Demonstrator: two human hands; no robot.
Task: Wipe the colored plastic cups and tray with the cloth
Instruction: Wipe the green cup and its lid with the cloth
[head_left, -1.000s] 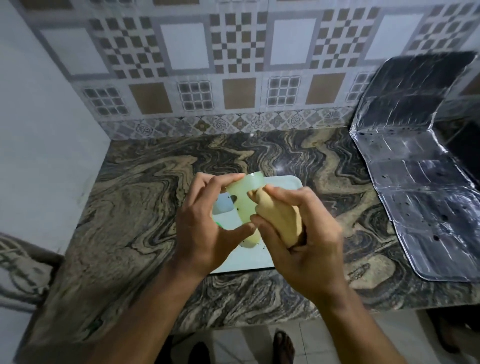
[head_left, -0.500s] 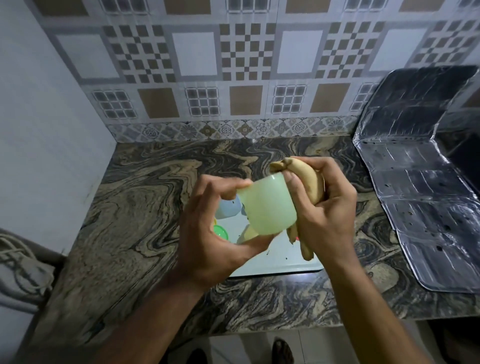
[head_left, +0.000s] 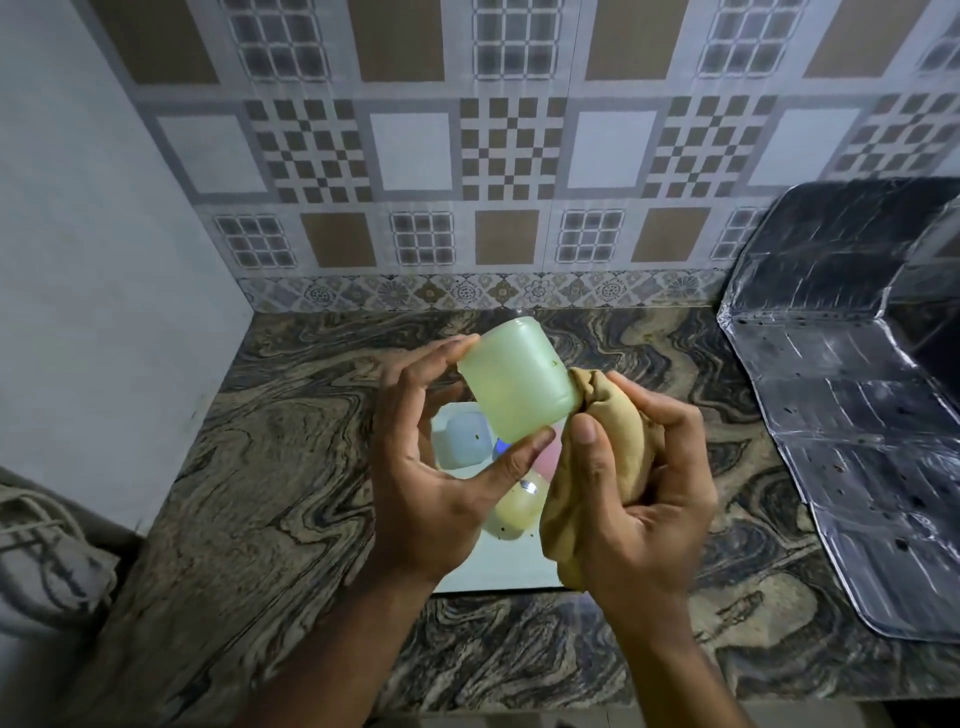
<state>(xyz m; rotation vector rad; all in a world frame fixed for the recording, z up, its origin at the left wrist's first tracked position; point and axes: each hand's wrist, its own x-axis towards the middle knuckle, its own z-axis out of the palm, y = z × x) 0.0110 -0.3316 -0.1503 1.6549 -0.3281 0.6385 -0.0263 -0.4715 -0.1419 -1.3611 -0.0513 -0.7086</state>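
- Two hands meet above a marbled counter, seen from a head camera looking down.
- The left hand holds a pale green cup in the air, fingers on its upper side and thumb under its lower edge. The cup is tilted, its closed base up and away, its mouth down toward the right.
- The right hand grips a bunched tan cloth, fingers and thumb curled round it. The cloth's top touches the cup's rim; a loose end hangs below the palm.
- A white tray lies on the counter beneath the hands, mostly hidden by them.
- On the tray sit a blue cup, a pink cup and a yellow cup, each partly hidden.
- A foil sheet covers the counter's right side and bends up the tiled wall.
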